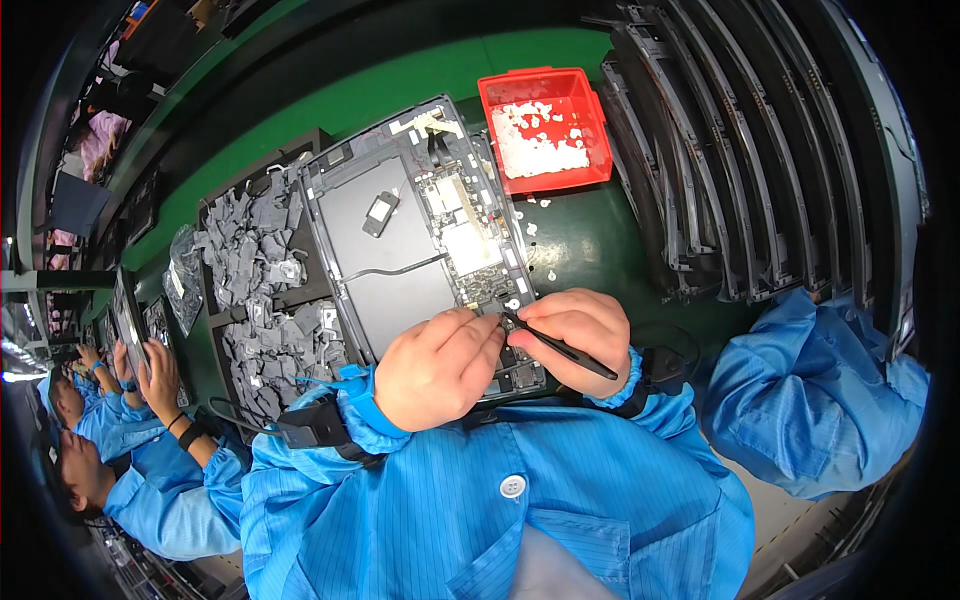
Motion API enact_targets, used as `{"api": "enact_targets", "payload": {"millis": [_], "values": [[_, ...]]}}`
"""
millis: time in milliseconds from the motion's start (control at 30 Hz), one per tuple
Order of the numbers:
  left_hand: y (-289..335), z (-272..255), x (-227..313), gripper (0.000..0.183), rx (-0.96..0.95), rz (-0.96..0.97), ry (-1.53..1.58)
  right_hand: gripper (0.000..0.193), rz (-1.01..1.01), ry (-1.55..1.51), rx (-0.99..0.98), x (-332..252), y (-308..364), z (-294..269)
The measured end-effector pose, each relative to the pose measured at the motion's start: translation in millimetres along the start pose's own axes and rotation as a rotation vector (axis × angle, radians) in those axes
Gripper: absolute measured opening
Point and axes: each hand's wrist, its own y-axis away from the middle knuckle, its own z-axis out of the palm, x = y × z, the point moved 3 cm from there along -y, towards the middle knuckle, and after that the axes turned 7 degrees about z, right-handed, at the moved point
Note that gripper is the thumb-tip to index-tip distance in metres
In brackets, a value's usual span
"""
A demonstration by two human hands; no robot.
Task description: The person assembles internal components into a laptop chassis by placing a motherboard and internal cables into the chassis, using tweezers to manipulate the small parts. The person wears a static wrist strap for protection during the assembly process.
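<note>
My right hand is closed around black tweezers, their tips over the lower end of a circuit board. Close beside it, my left hand has its fingers pressed together at the same spot. Whatever lies between those left fingertips is hidden. The board sits in an opened flat device housing, probably a laptop's or tablet's, tilted on the bench under both hands. A black cable crosses the housing's large grey panel. On that panel lies a small black part with a white label.
Beyond the housing stands a red bin with small white pieces; a few lie beside it. Left is a tray of dark grey cut pieces and a clear plastic bag. Long black panels stand in rows at right. People in blue smocks flank me.
</note>
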Motion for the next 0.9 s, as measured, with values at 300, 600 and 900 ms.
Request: {"api": "enact_targets", "payload": {"millis": [300, 600, 900], "values": [[-6, 1, 8, 0.034, -0.154, 0.081, -0.143, 0.013, 0.240, -0.249, 0.226, 8, 8, -8], [2, 0, 5, 0.035, -0.074, 0.016, -0.081, 0.019, 0.290, 0.263, -0.143, 4, -8, -1], [0, 5, 4, 0.032, -0.135, 0.042, 0.007, 0.013, 0.376, 0.336, -0.244, 0, -14, 3]]}}
